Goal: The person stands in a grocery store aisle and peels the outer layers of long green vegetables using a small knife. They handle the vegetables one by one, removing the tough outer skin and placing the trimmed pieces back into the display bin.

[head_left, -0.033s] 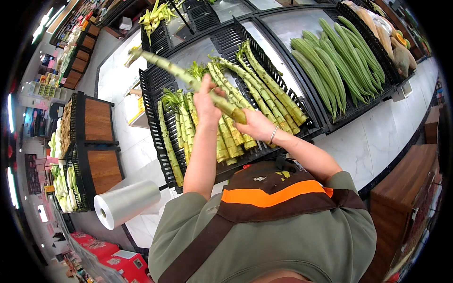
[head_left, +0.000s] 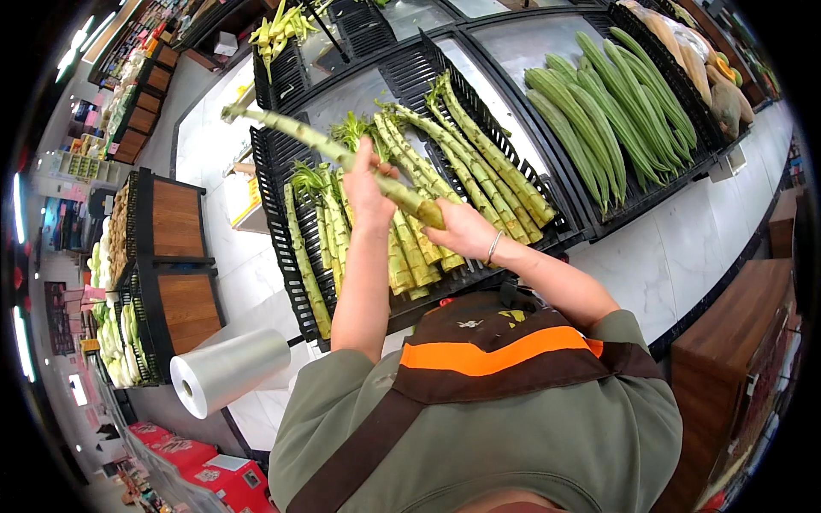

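Observation:
A pale green celtuce stalk slants above the display, its thin top pointing far left and its thick cut end nearest my right hand. My left hand is closed round the stalk's lower part. At the cut end, my right hand is closed with its fingers against the stalk, partly hidden beneath it. Below both hands, more celtuce stalks lie side by side in a black slatted tray, some with leafy tops at the far end.
Long green ridged gourds fill the tray to the right. A plastic bag roll sticks out at the near left. Wooden-fronted vegetable stands line the left side. A brown wooden cabinet stands at the near right.
The far end of the held celtuce stalk has shifted slightly left and down. Both hands keep their hold, almost in the same place.

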A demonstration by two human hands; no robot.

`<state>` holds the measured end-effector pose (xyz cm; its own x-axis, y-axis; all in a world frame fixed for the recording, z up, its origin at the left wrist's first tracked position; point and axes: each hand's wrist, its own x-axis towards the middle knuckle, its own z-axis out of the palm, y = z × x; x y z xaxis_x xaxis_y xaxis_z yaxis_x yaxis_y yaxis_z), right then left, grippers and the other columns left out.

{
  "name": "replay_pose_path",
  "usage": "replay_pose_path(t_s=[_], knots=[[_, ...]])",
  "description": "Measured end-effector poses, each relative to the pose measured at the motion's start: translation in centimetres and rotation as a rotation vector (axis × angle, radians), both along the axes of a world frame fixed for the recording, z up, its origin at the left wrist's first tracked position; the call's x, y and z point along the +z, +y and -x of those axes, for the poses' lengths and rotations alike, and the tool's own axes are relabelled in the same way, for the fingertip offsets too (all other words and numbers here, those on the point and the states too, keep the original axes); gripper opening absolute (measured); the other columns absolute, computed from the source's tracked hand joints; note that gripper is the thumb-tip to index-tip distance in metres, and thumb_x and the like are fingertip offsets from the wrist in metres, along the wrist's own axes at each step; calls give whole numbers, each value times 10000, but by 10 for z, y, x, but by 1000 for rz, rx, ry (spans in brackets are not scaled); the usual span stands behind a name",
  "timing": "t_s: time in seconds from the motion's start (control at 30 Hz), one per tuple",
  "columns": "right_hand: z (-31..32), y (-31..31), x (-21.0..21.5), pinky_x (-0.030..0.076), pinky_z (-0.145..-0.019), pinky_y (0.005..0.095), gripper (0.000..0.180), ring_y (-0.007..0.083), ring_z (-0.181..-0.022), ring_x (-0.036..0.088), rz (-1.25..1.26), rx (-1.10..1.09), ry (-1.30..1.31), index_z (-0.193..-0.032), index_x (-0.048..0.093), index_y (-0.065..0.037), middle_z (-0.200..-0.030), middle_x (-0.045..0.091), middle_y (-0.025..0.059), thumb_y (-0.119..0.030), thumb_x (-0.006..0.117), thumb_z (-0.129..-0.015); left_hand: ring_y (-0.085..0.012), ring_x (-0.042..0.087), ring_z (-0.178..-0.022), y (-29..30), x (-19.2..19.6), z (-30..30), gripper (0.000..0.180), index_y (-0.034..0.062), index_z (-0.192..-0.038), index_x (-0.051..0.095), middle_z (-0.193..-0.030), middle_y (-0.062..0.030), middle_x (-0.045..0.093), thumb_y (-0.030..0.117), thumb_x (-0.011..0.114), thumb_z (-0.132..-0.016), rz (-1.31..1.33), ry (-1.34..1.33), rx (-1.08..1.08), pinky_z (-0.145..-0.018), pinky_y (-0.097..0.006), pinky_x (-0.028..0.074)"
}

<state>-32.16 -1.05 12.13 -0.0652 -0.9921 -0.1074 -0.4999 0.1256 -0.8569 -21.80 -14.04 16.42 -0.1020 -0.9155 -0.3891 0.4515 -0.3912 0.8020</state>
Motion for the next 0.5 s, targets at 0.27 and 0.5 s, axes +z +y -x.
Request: replay_pose_path(t_s=[0.27,0.5], knots=[[0,13,31,515,-675,464,291,407,-722,631,12,268,271,-962,500,-15,-729,626,234,-182,667,-793,-56,273,-444,10,2,-40,335,131,-747,442,-535,75,275,371,524,-966,20,165,-251,-454,-239,339],[8,7,64,508,-641,436,274,350,-728,641,119,742,551,-930,515,-83,-737,633,140,-219,683,-762,-21,288,-384,14,-8,-40,316,124,-732,435,-518,71,343,312,497,-979,-546,446,-777,-309,-178,229]])
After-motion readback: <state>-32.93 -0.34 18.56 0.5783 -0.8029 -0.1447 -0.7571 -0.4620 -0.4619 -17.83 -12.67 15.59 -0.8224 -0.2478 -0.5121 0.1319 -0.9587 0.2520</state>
